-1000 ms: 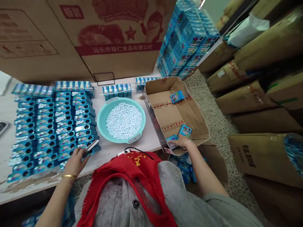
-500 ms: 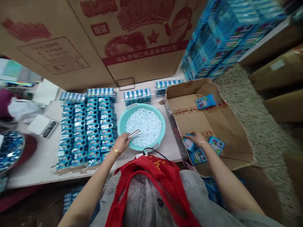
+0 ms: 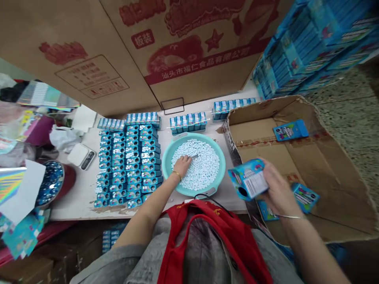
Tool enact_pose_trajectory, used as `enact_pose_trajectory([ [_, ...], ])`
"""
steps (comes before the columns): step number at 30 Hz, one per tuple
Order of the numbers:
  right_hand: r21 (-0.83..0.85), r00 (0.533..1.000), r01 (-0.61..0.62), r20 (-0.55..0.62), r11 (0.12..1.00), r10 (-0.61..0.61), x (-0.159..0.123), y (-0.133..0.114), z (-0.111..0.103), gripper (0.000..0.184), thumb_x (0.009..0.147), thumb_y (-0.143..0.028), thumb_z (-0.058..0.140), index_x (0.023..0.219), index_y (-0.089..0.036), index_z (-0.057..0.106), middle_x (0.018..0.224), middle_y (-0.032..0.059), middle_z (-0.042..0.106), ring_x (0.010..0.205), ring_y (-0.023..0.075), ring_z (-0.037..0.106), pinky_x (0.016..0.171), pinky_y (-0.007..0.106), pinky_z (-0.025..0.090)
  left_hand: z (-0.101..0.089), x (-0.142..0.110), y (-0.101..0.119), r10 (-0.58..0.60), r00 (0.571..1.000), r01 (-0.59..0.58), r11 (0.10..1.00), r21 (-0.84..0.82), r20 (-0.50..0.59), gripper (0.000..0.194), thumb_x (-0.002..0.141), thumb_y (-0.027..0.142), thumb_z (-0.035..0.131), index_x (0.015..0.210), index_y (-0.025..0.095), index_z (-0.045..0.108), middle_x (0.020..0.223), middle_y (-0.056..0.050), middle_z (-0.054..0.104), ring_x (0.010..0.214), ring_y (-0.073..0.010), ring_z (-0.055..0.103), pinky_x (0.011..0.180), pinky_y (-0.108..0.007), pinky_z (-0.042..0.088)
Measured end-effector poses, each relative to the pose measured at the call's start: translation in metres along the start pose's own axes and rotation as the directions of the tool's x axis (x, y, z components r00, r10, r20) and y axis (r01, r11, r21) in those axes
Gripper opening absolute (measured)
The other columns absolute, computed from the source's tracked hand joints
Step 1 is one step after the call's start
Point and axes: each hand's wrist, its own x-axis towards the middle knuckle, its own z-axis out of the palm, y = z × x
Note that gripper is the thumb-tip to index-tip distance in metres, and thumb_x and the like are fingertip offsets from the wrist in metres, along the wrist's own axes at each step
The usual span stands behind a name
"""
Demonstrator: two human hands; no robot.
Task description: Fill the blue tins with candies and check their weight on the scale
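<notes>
My left hand (image 3: 182,165) is closed around a slim metal tool (image 3: 194,156), its tip down among small white pellets (image 3: 204,165) that look like candies. They fill a turquoise basin (image 3: 222,165) in front of me. My right hand (image 3: 276,187) grips a blue printed carton (image 3: 248,179), lifted and tilted over the near left side of a cardboard box (image 3: 322,165). A dark round hole shows in the carton's end facing the basin. More blue cartons (image 3: 304,197) lie in the cardboard box, one (image 3: 290,130) toward its far side.
Rows of holed blue cartons (image 3: 127,165) stand left of the basin, some with pellets on top. Wrapped packs (image 3: 188,122) line the back, before a tall cardboard carton (image 3: 189,75). Stacked blue packs (image 3: 308,51) rise at right. A scale (image 3: 81,156) and red tub (image 3: 66,179) sit left.
My right hand has raised a blue carton from the cardboard box toward the basin. My left hand has moved over the basin and dipped the metal tool into the pellets. The view has shifted.
</notes>
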Motion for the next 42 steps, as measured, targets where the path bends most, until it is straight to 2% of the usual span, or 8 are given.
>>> enact_pose_trajectory([
  [3, 0.261, 0.962, -0.246, 0.181, 0.933, 0.203, 0.005, 0.028, 0.027, 0.039, 0.078, -0.055, 0.060, 0.109, -0.030, 0.061, 0.096, 0.0022, 0.070, 0.068, 0.0173, 0.064, 0.052, 0.029, 0.052, 0.007, -0.011, 0.007, 0.110, 0.992, -0.107, 0.993, -0.049, 0.065, 0.036, 0.090, 0.009, 0.031, 0.120, 0.017, 0.049, 0.119, -0.013, 0.048, 0.110, -0.0249, 0.044, 0.095, -0.038, 0.039],
  [7, 0.377, 0.901, -0.402, 0.325, 0.834, 0.288, 0.013, 0.059, 0.041, 0.027, 0.081, -0.050, 0.058, 0.091, -0.026, 0.064, 0.082, 0.0012, 0.071, 0.067, 0.0173, 0.065, 0.058, 0.031, 0.053, 0.011, -0.026, 0.018, 0.190, 0.974, -0.174, 0.977, -0.127, 0.127, 0.037, 0.084, 0.002, 0.035, 0.113, 0.016, 0.052, 0.113, -0.013, 0.051, 0.105, -0.0240, 0.048, 0.094, -0.039, 0.040],
  [15, 0.299, 0.929, -0.265, 0.335, 0.917, 0.160, 0.020, 0.064, 0.030, 0.034, 0.081, -0.051, 0.048, 0.095, -0.023, 0.062, 0.091, 0.0091, 0.069, 0.066, 0.0211, 0.060, 0.056, 0.037, 0.047, 0.016, -0.034, 0.035, 0.222, 0.960, -0.154, 0.928, -0.338, 0.173, 0.040, 0.076, 0.005, 0.047, 0.114, 0.017, 0.052, 0.112, -0.010, 0.058, 0.102, -0.0205, 0.055, 0.094, -0.034, 0.044],
  [20, 0.237, 0.879, -0.277, 0.455, 0.931, 0.145, 0.017, 0.059, 0.029, 0.057, 0.082, -0.069, 0.030, 0.099, -0.022, 0.059, 0.097, 0.0111, 0.066, 0.057, 0.0164, 0.049, 0.045, 0.030, 0.038, 0.003, -0.033, 0.023, 0.231, 0.965, -0.155, 0.882, -0.444, 0.121, 0.035, 0.083, 0.018, 0.051, 0.118, 0.015, 0.050, 0.111, -0.010, 0.060, 0.099, -0.0192, 0.057, 0.089, -0.033, 0.047],
  [25, 0.324, 0.893, -0.365, 0.387, 0.873, 0.230, 0.023, 0.073, 0.044, 0.041, 0.076, -0.064, 0.055, 0.090, -0.025, 0.053, 0.074, -0.0006, 0.061, 0.047, 0.0106, 0.042, 0.038, 0.021, 0.026, -0.042, -0.046, 0.008, 0.272, 0.962, -0.227, 0.852, -0.472, 0.029, 0.030, 0.088, 0.023, 0.047, 0.117, 0.015, 0.050, 0.112, -0.010, 0.058, 0.104, -0.0189, 0.054, 0.093, -0.034, 0.044],
  [30, 0.378, 0.964, -0.249, 0.188, 0.892, 0.190, 0.035, 0.079, 0.062, 0.045, 0.069, -0.059, 0.067, 0.096, -0.028, 0.050, 0.071, -0.0071, 0.055, 0.047, 0.0083, 0.046, 0.033, 0.017, 0.027, -0.114, -0.073, 0.001, 0.354, 0.932, -0.354, 0.840, -0.412, -0.079, 0.028, 0.092, 0.024, 0.043, 0.118, 0.017, 0.049, 0.106, -0.009, 0.057, 0.098, -0.0174, 0.054, 0.089, -0.033, 0.045],
  [34, 0.347, 0.977, -0.200, 0.145, 0.916, 0.158, 0.040, 0.076, 0.072, 0.046, 0.070, -0.060, 0.066, 0.098, -0.027, 0.050, 0.074, -0.0060, 0.057, 0.047, 0.0074, 0.048, 0.030, 0.015, 0.026, -0.158, -0.089, 0.012, 0.424, 0.906, -0.405, 0.867, -0.291, 0.002, 0.026, 0.091, 0.022, 0.043, 0.116, 0.017, 0.051, 0.105, -0.008, 0.058, 0.097, -0.0172, 0.056, 0.087, -0.031, 0.046],
  [42, 0.278, 0.976, -0.199, 0.142, 0.940, 0.164, 0.039, 0.072, 0.083, 0.051, 0.067, -0.063, 0.065, 0.098, -0.025, 0.050, 0.069, -0.0061, 0.056, 0.043, 0.0064, 0.045, 0.030, 0.014, 0.024, -0.195, -0.087, 0.056, 0.351, 0.915, -0.373, 0.923, 0.089, 0.197, 0.025, 0.091, 0.018, 0.040, 0.108, 0.015, 0.057, 0.101, -0.009, 0.060, 0.090, -0.0202, 0.060, 0.076, -0.032, 0.049],
])
